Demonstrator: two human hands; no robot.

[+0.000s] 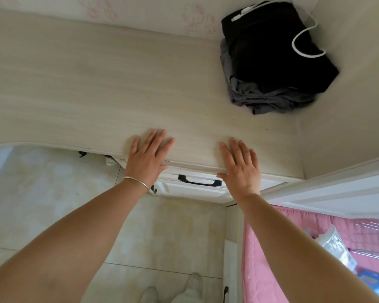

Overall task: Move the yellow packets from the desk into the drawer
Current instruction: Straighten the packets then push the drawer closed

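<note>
Both of my hands lie flat, palms down, on the front edge of the pale wooden desk (96,88). My left hand (148,155), with a silver bangle on its wrist, rests left of my right hand (241,166). Fingers of both are spread and hold nothing. Under the desk edge, between my hands, is the white drawer front (190,190) with a black handle (199,181); it looks pushed in. No yellow packets show anywhere in view.
A pile of folded black and grey clothes (274,60) with a white cable (302,44) on top sits in the desk's far right corner. A pink bed cover (271,248) lies at the right. Tiled floor (53,193) below left.
</note>
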